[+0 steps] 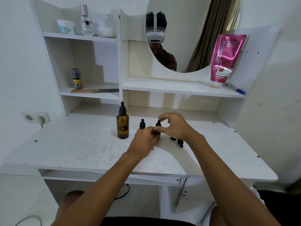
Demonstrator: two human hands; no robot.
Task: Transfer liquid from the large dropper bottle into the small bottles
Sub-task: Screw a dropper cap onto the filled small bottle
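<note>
We are opening a small dropper bottle (157, 130) on the counter (73, 144), right of the large amber dropper bottle (122, 128). Our left hand (144, 141) grip is holding its body and our right hand (175, 126) is pinching its cap (158, 123). Next, probably, we are twisting it off.

L hand (144, 141) gripped the body of a small dark dropper bottle (157, 132) standing on the white desk (73, 149). R hand (175, 126) pinched its black dropper cap (158, 123) w/ thumb & forefinger. The large amber dropper bottle (122, 128) stood upright just left of them, cap on. A second small bottle (142, 124), capped, stood btwn it and the hands. A loose black dropper (180, 143) lay by the R wrist (something dark beside it, mostly hidden). Shelves behind held a pink Glad2Glow tube (225, 59), blue pen (236, 89), wooden comb (91, 90) & perfume bottle (87, 22), w/ a round mirror (187, 30) above.
</note>
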